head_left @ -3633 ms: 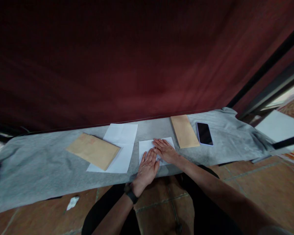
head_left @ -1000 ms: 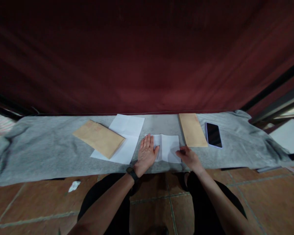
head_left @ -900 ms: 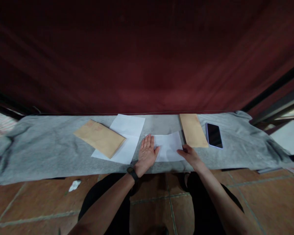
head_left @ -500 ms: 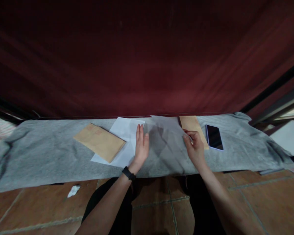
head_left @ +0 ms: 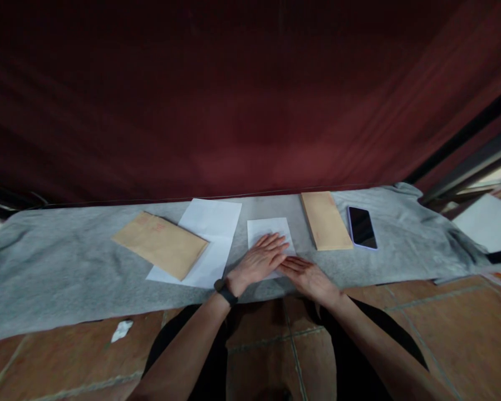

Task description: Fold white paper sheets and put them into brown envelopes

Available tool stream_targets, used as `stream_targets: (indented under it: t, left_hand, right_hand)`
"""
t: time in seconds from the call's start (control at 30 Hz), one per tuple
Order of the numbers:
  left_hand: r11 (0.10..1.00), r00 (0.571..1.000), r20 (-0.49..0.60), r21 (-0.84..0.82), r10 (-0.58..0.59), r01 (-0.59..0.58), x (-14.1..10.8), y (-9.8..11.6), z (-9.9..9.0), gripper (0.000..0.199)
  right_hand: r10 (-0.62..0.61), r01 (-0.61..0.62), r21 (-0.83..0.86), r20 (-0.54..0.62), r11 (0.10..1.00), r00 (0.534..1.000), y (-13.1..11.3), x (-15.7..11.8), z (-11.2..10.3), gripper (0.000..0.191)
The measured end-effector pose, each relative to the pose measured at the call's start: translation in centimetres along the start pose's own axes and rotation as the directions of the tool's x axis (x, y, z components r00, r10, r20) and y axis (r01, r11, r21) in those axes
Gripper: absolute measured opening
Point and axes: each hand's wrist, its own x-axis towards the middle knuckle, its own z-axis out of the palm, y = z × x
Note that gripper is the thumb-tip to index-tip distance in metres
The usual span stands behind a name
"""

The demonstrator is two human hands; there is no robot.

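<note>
A folded white paper (head_left: 267, 226) lies on the grey cloth (head_left: 87, 273) in front of me. My left hand (head_left: 259, 260), with a dark watch on the wrist, rests flat across it, fingers stretched out to the right. My right hand (head_left: 309, 277) lies flat at the paper's lower right edge, its fingertips touching those of my left hand. To the left, a brown envelope (head_left: 162, 242) sits on an open white sheet (head_left: 217, 223) with fold lines. Another brown envelope (head_left: 326, 221) is to the right of the folded paper.
A phone (head_left: 362, 227) with a purple edge lies right of the right envelope. Behind the cloth rises a dark red surface (head_left: 250, 111). A white board or sheet (head_left: 490, 223) is at the far right. A crumpled white scrap (head_left: 122, 331) lies on the tiled floor.
The paper that my right hand held up by its edge is now folded and flat on the cloth. Both hands have moved together onto it, the right one letting go of the edge.
</note>
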Motion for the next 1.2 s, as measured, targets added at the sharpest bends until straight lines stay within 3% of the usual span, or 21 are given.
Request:
stream_targets:
  t: [0.1, 0.2, 0.4, 0.6, 0.7, 0.8, 0.93, 1.1, 1.2]
  left_hand:
    - [0.997, 0.996, 0.092, 0.079, 0.011, -0.018, 0.7, 0.5, 1.5, 0.05]
    - [0.988, 0.997, 0.073, 0.157, -0.019, 0.007, 1.4, -0.2, 1.9, 0.052]
    - [0.951, 0.983, -0.127, 0.263, -0.133, 0.163, 1.9, -2.5, 1.9, 0.053]
    - [0.905, 0.904, -0.295, 0.2, -0.309, 0.375, 1.6, -5.2, 1.1, 0.056]
    - [0.883, 0.868, -0.345, 0.179, -0.358, 0.435, 1.3, -4.6, 0.6, 0.059]
    - [0.927, 0.912, -0.326, 0.193, -0.249, 0.322, 0.7, -2.4, 0.6, 0.058]
    - [0.97, 0.988, -0.125, 0.211, -0.093, 0.118, -1.1, 0.7, 1.4, 0.056]
    - [0.97, 0.999, 0.022, 0.242, -0.044, 0.037, -3.0, 2.1, 1.6, 0.06]
    - [0.96, 0.999, 0.018, 0.279, -0.031, 0.025, -3.2, 2.1, 1.6, 0.068]
  right_hand:
    - [-0.022, 0.025, -0.048, 0.047, 0.999, 0.999, 0.0, 0.0, 0.4, 0.047]
    - [-0.016, 0.021, -0.06, 0.08, 0.998, 0.997, 0.0, -0.3, 0.9, 0.053]
    - [0.038, -0.037, -0.01, 0.152, 0.999, 0.988, 0.1, -0.9, 1.1, 0.055]
    - [0.025, -0.034, 0.047, 0.177, 0.998, 0.984, 0.3, -1.0, 0.8, 0.059]
    - [0.024, -0.035, 0.061, 0.177, 0.998, 0.984, 0.3, -0.9, 0.7, 0.057]
    - [0.04, -0.056, 0.099, 0.161, 0.993, 0.986, 0.3, -0.8, 0.5, 0.053]
    - [0.055, -0.082, 0.19, 0.143, 0.978, 0.988, 0.3, -0.8, -0.2, 0.048]
    - [0.036, -0.073, 0.333, 0.117, 0.94, 0.992, 1.1, -0.9, -1.4, 0.035]
    - [0.202, -0.189, 0.342, -0.001, 0.921, 0.979, 1.8, -0.6, -0.8, 0.037]
